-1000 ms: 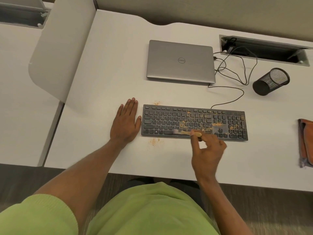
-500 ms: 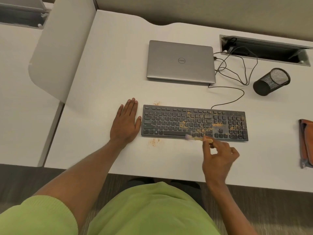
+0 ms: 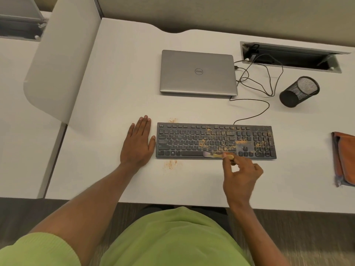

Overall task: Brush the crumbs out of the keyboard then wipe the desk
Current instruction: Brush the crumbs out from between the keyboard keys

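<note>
While the black keyboard lay on the white desk, nearer the front edge than the back and roughly midway along it, orange crumbs speckled its middle and right-hand keys. A small brush with a pale wooden handle lay across the bottom key row, its bristles pointing left at the end of the space bar. The right hand pinched the handle between thumb and forefinger (the other fingers curled loosely behind), its wrist coming in over the front edge. The left hand rested flat on the desk, fingers straight and together, its thumb just beside the keyboard's left end; whether they touched could not be told.

A small crumb patch lay on the desk just in front of the keyboard's left part, and a fainter scatter just behind it. A thin cable ran from the keyboard's back edge toward a closed silver laptop, which sat nearer the back edge. Right of the laptop sat a black mesh cup, and behind that an open cable hatch was set into the desk by the back edge. A folded orange cloth lay at the right edge, partly out of frame.
</note>
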A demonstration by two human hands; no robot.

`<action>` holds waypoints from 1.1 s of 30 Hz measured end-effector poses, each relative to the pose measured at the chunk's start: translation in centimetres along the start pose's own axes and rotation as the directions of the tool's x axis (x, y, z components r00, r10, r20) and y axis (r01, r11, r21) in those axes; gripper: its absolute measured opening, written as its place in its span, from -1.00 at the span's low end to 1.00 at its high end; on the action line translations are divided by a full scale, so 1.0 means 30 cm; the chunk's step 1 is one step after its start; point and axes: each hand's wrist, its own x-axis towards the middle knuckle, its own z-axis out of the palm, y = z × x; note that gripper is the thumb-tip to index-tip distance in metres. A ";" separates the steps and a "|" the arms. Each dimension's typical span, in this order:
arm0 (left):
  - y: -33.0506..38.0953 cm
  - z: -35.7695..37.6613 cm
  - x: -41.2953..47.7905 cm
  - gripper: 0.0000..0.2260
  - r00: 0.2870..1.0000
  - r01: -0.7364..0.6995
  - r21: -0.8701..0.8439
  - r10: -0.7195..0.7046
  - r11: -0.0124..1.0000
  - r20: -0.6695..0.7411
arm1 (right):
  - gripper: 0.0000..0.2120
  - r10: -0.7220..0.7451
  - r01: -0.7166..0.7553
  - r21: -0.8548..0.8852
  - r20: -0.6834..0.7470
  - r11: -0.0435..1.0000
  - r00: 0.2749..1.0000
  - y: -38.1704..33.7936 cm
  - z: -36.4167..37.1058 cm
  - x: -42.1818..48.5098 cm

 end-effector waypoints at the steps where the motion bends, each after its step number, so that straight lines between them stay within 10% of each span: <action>1: 0.000 0.001 -0.001 -0.38 1.000 0.000 0.003 0.000 1.000 0.003 | -0.95 0.016 -0.017 -0.036 -0.035 0.999 0.999 0.015 -0.016 0.011; 33: -0.002 0.006 0.005 -0.39 1.000 -0.001 -0.008 0.001 1.000 -0.016 | -0.82 -0.194 0.191 0.031 0.180 0.981 0.964 -0.093 0.082 0.105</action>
